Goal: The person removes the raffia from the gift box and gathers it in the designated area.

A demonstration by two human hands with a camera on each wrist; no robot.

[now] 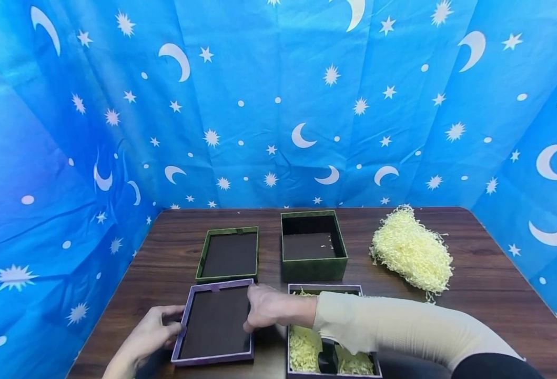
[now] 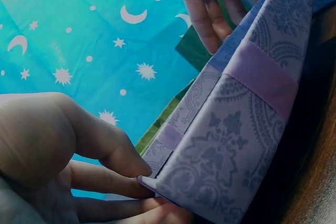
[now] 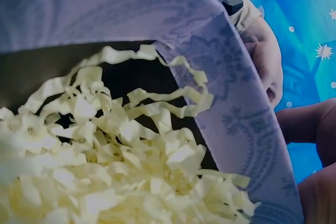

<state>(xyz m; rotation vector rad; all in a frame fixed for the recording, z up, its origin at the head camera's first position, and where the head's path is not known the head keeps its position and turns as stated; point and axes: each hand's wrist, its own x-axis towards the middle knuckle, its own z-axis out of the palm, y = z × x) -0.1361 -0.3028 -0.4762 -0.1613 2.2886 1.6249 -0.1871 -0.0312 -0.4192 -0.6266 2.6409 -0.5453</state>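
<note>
Both hands hold a shallow purple box lid [image 1: 216,323], its dark inner side facing up in the head view. My left hand [image 1: 152,334] pinches its left edge, thumb and fingers at a corner in the left wrist view. There the lid's patterned lavender wall [image 2: 220,145] carries a pink ribbon band [image 2: 262,80]. My right hand [image 1: 271,308] grips the opposite edge, fingers partly hidden. Under the right forearm stands a purple box [image 1: 289,342] filled with pale yellow shredded paper [image 1: 306,350]. That paper fills much of the right wrist view.
Behind the purple lid lies a green lid [image 1: 233,255]. A deep green box [image 1: 313,269] stands right of it, a few paper scraps on its floor. A heap of yellow shredded paper [image 1: 411,250] sits at the right on the wooden table [image 1: 477,263]. Blue curtains [image 1: 259,121] enclose the table.
</note>
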